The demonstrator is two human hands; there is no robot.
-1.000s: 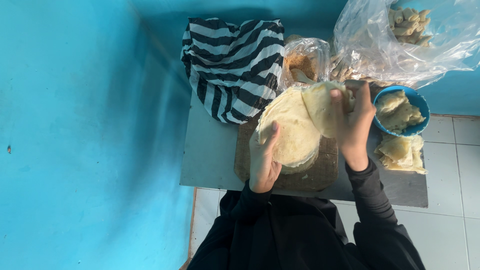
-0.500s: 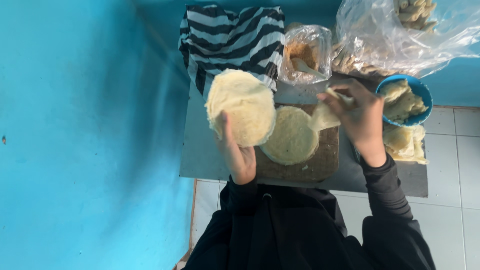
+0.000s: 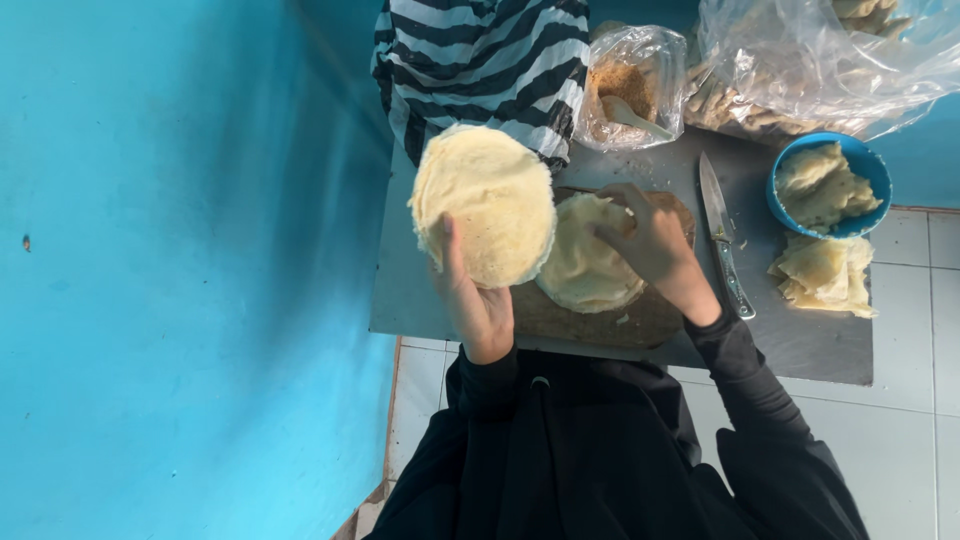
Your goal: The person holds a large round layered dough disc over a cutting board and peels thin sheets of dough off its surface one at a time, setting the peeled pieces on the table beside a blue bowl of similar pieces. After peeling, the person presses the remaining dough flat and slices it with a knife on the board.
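From the head camera, the work went on at a grey metal table [image 3: 800, 340] pushed against a bright blue wall [image 3: 180, 270] that filled the whole left side of the scene, with pale floor tiles [image 3: 915, 450] showing near and to the right of the table. The left hand [image 3: 475, 300] was raised over the table's left part, thumb on top and fingers beneath, gripping a stack of round pale flatbreads [image 3: 485, 205] by its near edge (how many lay in the stack could not be told). Just right of it, a wooden cutting board [image 3: 600, 320] lay on the table with a single round flatbread [image 3: 585, 265] spread on it, and the right hand [image 3: 650, 240] rested on that flatbread's far right part with its fingers curled, pressing down rather than clasping anything. Both arms wore black sleeves. A black-and-white striped cloth [image 3: 480, 60] lay at the far edge, partly behind the raised stack. Right of it stood a clear bag of brownish filling [image 3: 625, 85] with a spoon in it, and farther right a large clear plastic bag [image 3: 820, 60] held more pale pieces. A knife [image 3: 722, 235] lay on the table just right of the board, point away. Farther right stood a blue bowl [image 3: 850, 155] holding folded pieces, with a pile of folded pieces [image 3: 825, 275] on the table just near it.
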